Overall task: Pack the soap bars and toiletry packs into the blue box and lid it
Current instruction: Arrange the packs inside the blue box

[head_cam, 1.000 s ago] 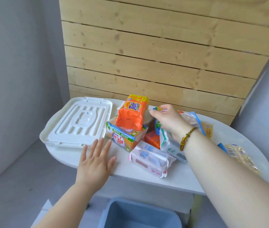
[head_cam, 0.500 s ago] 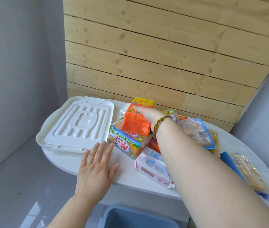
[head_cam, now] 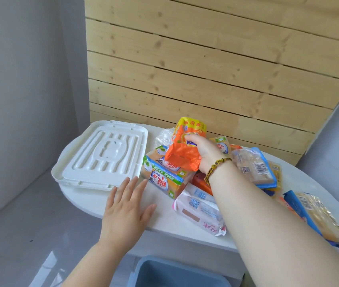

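Far left: white lid (head_cam: 100, 160) lies flat on the table (head_cam: 160, 222), ribbed side up, its left rim hanging past the table's edge.

Left hand (head_cam: 125, 212): fingers straight and spread, palm down at the table's near edge, just in front of the lid. It holds nothing (whether it touches the surface, I cannot tell).

Next right: green-and-orange soap pack (head_cam: 164, 175), lying flat at the bottom of the pile, close to my left fingertips.

Below the table's edge, at the bottom of the view: blue box (head_cam: 177, 274), open, only its rim and a bit of its inside showing.

On top of the green pack: orange soap pack (head_cam: 183, 154), tilted, yellow end up. Right hand (head_cam: 203, 152) grips it from the right side, fingers curled over its top; beaded bracelet (head_cam: 216, 168) on that wrist.

Nearer me, partly under my forearm: white-and-pink pack (head_cam: 201, 212), flat on the table.

Right of the wrist: clear blue-edged pack (head_cam: 253, 166). Far right, near the table's edge: another blue-edged pack (head_cam: 317, 216).
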`<state>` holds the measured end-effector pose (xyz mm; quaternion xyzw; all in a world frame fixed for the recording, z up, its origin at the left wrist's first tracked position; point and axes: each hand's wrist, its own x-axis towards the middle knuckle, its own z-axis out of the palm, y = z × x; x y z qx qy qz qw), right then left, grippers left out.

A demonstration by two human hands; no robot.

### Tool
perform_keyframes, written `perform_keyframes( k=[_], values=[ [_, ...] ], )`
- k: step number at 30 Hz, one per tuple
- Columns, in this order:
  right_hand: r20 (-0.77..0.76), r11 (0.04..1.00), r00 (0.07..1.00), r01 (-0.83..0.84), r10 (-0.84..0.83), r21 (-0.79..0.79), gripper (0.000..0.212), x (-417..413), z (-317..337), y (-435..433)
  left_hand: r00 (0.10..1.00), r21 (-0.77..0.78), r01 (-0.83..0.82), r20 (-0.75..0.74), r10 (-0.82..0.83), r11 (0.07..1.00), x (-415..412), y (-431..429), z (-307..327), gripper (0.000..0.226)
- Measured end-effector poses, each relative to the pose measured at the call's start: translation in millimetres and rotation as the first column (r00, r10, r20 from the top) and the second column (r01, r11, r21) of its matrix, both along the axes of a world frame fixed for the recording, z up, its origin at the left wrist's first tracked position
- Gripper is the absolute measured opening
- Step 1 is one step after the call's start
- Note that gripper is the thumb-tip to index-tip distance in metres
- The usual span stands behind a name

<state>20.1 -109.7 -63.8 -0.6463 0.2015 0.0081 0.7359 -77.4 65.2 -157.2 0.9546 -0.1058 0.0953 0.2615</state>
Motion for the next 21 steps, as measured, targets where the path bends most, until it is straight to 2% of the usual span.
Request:
perform_keyframes(
  k=[2, 6, 10, 12, 15, 17, 21],
  values=[
    [0.082, 0.999, 0.996, 0.037, -0.036, -0.008, 0.037, -8, 2, -2, 0.996, -0.045, -0.012, 0.084, 0.016, 0.999, 0, 1, -1, 0.076],
    [0.2, 1.0, 0.98, -0.012, 0.007, 0.022, 0.024, -46, 11, -6, 0.969, -0.077, 0.076, 0.239, -0.056, 0.994, -20, 5, 12, 0.051],
    [0.252, 0.987, 0.957, -0.157, 0.141, 0.043, 0.02, -95, 17, -10, 0.965, -0.189, 0.144, 0.244, -0.096, 0.971, -44, 15, 12, 0.037],
    [0.285, 0.976, 0.939, -0.213, 0.192, 0.041, 0.022, -126, 12, -11, 0.983, -0.267, 0.127, 0.16, -0.086, 0.955, -59, 21, 1, 0.024],
    [0.287, 0.944, 0.907, -0.329, 0.308, 0.026, 0.033, -171, -6, -14, 0.994, -0.382, -0.027, -0.106, -0.015, 0.924, -82, 23, -28, 0.021],
    [0.253, 0.908, 0.88, -0.42, 0.401, 0.02, 0.046, -195, -22, -15, 0.963, -0.37, -0.053, -0.264, -0.051, 0.927, -93, 20, -50, 0.021],
    [0.068, 0.862, 0.86, -0.505, 0.506, -0.042, 0.047, -227, -69, -9, 0.889, -0.282, -0.073, -0.453, -0.066, 0.957, -96, 13, -83, 0.026]
  ],
)
